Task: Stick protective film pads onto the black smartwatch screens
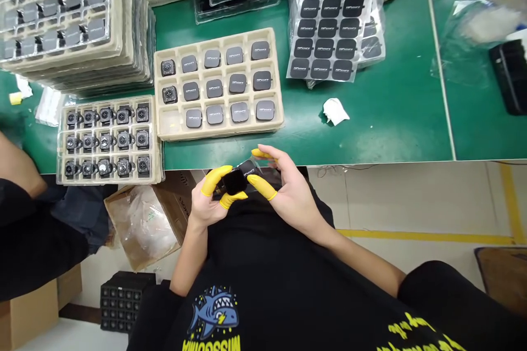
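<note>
Yellow finger cots cover the thumb and a finger of my left hand (209,201), which grips a small black square watch body (234,181) in front of the table edge. My right hand (286,186), also with yellow cots, pinches a clear film with a dark printed label (248,169) against the watch's right side. Beyond them lies a beige tray (177,136) of square pieces; most carry grey labels, two at the left show round sensor backs, and its front-left pocket holds no piece. Sheets of dark labels (328,27) lie at the back.
Stacked trays (123,44) rise at the back left. A second tray (107,180) of watch bodies sits at the left edge. A crumpled white paper (335,112) lies right of centre. Another person's arm (18,167) is at far left, above an open carton (135,252).
</note>
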`<state>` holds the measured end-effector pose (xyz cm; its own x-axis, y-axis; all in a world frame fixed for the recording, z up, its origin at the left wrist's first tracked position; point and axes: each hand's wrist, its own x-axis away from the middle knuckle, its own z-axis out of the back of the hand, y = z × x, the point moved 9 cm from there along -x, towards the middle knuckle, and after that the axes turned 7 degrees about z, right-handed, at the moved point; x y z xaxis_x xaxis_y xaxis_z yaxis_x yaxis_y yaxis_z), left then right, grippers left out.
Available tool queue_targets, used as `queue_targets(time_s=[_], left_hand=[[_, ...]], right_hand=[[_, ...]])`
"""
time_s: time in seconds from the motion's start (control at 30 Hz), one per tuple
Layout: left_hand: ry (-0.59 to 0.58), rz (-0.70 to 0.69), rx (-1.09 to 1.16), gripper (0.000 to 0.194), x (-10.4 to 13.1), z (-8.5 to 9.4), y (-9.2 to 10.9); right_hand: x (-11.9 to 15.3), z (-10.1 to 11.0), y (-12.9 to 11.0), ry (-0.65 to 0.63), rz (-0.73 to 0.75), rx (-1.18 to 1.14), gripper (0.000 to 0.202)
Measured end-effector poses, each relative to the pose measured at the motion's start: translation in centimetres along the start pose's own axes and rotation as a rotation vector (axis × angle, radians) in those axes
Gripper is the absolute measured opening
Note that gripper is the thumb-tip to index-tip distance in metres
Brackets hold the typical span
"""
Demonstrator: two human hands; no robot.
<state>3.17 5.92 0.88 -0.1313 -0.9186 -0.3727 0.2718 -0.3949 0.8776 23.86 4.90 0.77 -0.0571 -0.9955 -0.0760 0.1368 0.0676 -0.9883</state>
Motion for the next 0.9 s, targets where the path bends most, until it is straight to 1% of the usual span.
queue_targets(time_s=[0.1, 0.27, 0.37, 0.4, 0.43, 0.5, 0.53, 0.63, 0.67, 0.73, 0.8, 0.83, 0.9], left_hand=[[0.014, 0.050, -0.021, 0.066, 0.4, 0.3, -0.8], [0.070, 0.094, -0.007, 0.066, 0.7, 0.9, -1.4], [0.098, 0.132, -0.011, 0.067, 0.7, 1.3, -1.6], [0.115, 0.138, 0.002, 0.066, 0.8, 1.5, -1.6], [0.134, 0.144, 0.021, 0.065, 0.8, 1.7, -1.6], [0.150, 0.172, 0.062, 0.065, 0.9, 1.9, -1.6], [0.151, 0.195, 0.081, 0.065, 1.0, 1.9, -1.7], [0.153, 0.252, 0.143, 0.064, 1.1, 1.9, -1.9], [0.159, 0.261, 0.154, 0.065, 1.1, 2.0, -1.8], [0.169, 0.273, 0.148, 0.069, 1.0, 2.3, -1.8], [0.160, 0.296, 0.122, 0.072, 1.0, 2.3, -1.8], [0.152, 0.308, 0.115, 0.071, 1.0, 2.3, -1.8], [0.139, 0.322, 0.117, 0.067, 1.0, 2.1, -1.8]], right_hand=[[0.2, -0.2, 0.7, 0.006, -0.050, -0.022, 0.060], [0.4, -1.0, 2.8, -0.057, -0.202, -0.124, 0.079], [0.2, -0.2, 3.5, 0.010, -0.236, -0.145, 0.096], [0.2, 0.0, 3.6, 0.023, -0.242, -0.178, 0.099], [0.2, 0.0, 3.6, 0.023, -0.246, -0.222, 0.099], [0.0, -0.1, 3.1, 0.015, -0.214, -0.297, 0.087], [-0.1, 0.0, 2.5, 0.032, -0.169, -0.308, 0.078], [-0.5, 1.0, 0.3, 0.149, 0.031, -0.259, 0.061], [-0.6, 1.1, -0.2, 0.165, 0.083, -0.244, 0.056], [-0.8, 0.6, -0.7, 0.133, 0.143, -0.231, 0.046], [-1.0, 0.2, -0.8, 0.091, 0.173, -0.217, 0.036], [-1.0, 0.2, -0.8, 0.089, 0.190, -0.200, 0.033], [-1.0, 0.6, -0.9, 0.125, 0.238, -0.136, 0.028]])
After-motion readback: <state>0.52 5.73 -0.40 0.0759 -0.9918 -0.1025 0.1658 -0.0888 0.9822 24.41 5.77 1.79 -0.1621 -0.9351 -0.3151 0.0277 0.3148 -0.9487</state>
